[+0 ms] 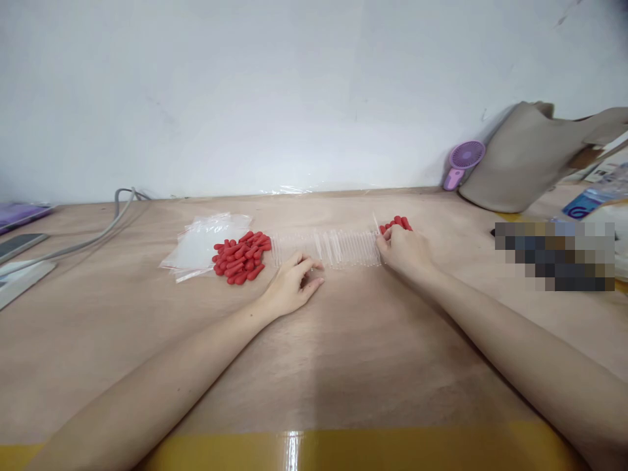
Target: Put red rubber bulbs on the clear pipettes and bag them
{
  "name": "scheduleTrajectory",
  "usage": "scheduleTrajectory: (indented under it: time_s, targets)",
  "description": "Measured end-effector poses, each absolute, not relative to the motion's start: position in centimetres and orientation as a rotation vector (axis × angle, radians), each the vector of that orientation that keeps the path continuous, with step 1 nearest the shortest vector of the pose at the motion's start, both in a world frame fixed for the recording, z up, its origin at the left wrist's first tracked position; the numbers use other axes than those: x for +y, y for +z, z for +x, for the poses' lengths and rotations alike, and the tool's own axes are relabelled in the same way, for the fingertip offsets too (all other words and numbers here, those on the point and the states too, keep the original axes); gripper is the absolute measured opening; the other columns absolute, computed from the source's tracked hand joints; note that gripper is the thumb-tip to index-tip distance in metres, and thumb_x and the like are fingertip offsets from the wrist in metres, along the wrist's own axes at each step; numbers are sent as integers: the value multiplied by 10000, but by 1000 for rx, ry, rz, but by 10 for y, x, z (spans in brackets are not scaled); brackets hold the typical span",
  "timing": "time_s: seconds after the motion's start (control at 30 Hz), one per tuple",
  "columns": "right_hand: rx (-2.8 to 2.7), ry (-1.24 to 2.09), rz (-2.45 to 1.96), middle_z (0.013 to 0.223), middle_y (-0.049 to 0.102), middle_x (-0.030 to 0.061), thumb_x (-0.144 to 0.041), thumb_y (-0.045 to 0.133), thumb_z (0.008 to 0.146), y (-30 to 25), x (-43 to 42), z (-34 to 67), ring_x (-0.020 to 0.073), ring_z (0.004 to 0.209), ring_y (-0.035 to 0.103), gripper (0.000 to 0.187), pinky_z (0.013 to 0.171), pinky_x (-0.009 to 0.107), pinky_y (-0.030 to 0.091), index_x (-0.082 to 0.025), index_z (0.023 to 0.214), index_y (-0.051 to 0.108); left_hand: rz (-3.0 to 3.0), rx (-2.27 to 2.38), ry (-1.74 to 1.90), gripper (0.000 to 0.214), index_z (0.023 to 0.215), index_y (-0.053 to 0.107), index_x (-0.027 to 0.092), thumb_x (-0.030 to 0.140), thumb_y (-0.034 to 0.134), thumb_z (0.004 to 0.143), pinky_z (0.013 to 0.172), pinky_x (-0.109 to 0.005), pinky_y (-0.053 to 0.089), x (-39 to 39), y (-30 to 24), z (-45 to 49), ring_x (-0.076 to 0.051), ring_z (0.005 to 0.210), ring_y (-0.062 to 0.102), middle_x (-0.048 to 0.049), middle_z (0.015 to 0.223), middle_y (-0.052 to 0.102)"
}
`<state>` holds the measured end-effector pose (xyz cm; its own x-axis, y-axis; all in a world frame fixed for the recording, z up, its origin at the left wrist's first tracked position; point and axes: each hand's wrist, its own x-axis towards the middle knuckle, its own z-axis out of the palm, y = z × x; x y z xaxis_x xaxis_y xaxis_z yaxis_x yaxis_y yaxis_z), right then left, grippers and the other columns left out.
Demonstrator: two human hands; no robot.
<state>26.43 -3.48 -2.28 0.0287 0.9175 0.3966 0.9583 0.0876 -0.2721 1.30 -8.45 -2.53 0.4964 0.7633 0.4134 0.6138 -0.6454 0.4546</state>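
Observation:
A row of thin clear tubes (338, 248) lies side by side across the middle of the table. My left hand (293, 284) rests at the near edge of this row, fingers loosely bent and thumb apart, with nothing visible in it. At the row's right end, my right hand (405, 250) is closed in a pinch on a thin clear tube (375, 224) that sticks up above the fingertips. A heap of red rubber bulbs (240, 256) lies left of the row. More red bulbs (403, 222) show behind my right hand, which partly hides them.
Clear plastic bags (203, 245) are stacked beside the left heap. A grey cable (93, 243) and a phone (22, 246) lie at far left. A purple handheld fan (465, 157) leans near a beige bag (520, 157) at the back right. A blurred dark patch covers something at right.

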Motion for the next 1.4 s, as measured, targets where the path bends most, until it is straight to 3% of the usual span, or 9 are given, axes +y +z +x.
scheduleTrajectory:
  time_s: [0.2, 0.3, 0.47, 0.53, 0.63, 0.77, 1.0, 1.2, 1.4]
  targets:
    - [-1997, -351, -1539, 714, 566, 107, -257, 380, 842, -27, -61, 241, 233, 686, 527, 182, 634, 373, 379, -151, 788, 519, 2497, 1159, 905, 166, 958, 580, 174, 223, 519, 811, 651, -251, 449, -86, -28, 13, -110, 693, 511, -28, 873, 493]
    - [-2041, -325, -1316, 687, 548, 83, -244, 376, 859, -34, -62, 240, 201, 638, 503, 171, 612, 348, 375, -171, 765, 498, 2526, 1235, 1020, 115, 842, 595, 160, 240, 516, 819, 644, -253, 439, -85, -27, 13, -121, 690, 505, -25, 803, 502]
    - [-2005, -290, -1088, 774, 595, 104, -201, 350, 872, -47, -50, 243, 218, 737, 548, 209, 680, 357, 416, -140, 945, 536, 2570, 1558, 1168, 240, 649, 551, 157, 316, 500, 822, 684, -306, 425, -71, -6, 0, -169, 710, 494, -30, 693, 482]
    - [-2025, -273, -1075, 817, 609, 109, -185, 341, 875, -50, -47, 243, 221, 770, 558, 240, 699, 361, 424, -143, 1002, 541, 2528, 1728, 1137, 211, 730, 581, 162, 284, 448, 838, 753, -334, 422, -61, 7, -16, -199, 800, 511, -51, 740, 518]
    - [-2061, -230, -1096, 826, 610, 101, -170, 356, 868, -52, -46, 243, 219, 781, 560, 227, 704, 360, 429, -165, 957, 565, 2397, 1987, 1052, 267, 1013, 585, 156, 253, 455, 802, 820, -348, 418, -41, 22, -49, -222, 908, 532, -94, 935, 569]
    - [-2071, -207, -1114, 812, 614, 103, -146, 343, 859, -53, -46, 243, 220, 795, 560, 239, 718, 361, 423, -160, 896, 579, 2278, 2135, 667, 337, 1029, 611, 177, 336, 484, 761, 778, -314, 444, -10, 31, -91, -217, 853, 586, -69, 968, 634]
    - [-2057, -196, -1136, 824, 631, 108, -133, 342, 851, -58, -43, 243, 216, 801, 565, 255, 762, 364, 400, -148, 905, 591, 2249, 2131, 135, 366, 1016, 656, 227, 275, 455, 713, 793, -283, 436, 24, 31, -107, -241, 944, 598, -41, 1054, 656]
    - [-2075, -134, -1179, 853, 633, 112, -151, 337, 857, -55, -46, 242, 217, 816, 565, 262, 767, 367, 393, -151, 921, 591, 2320, 2088, 251, 192, 761, 682, 249, 296, 548, 632, 687, -295, 442, 24, 26, -103, -251, 790, 621, -34, 837, 692]
    - [-2079, -109, -1195, 862, 636, 104, -154, 341, 853, -54, -46, 241, 209, 816, 565, 253, 761, 355, 382, -161, 914, 586, 2156, 2067, 500, 160, 716, 606, 201, 306, 625, 597, 612, -278, 445, 14, 34, -103, -215, 712, 607, -44, 757, 666]
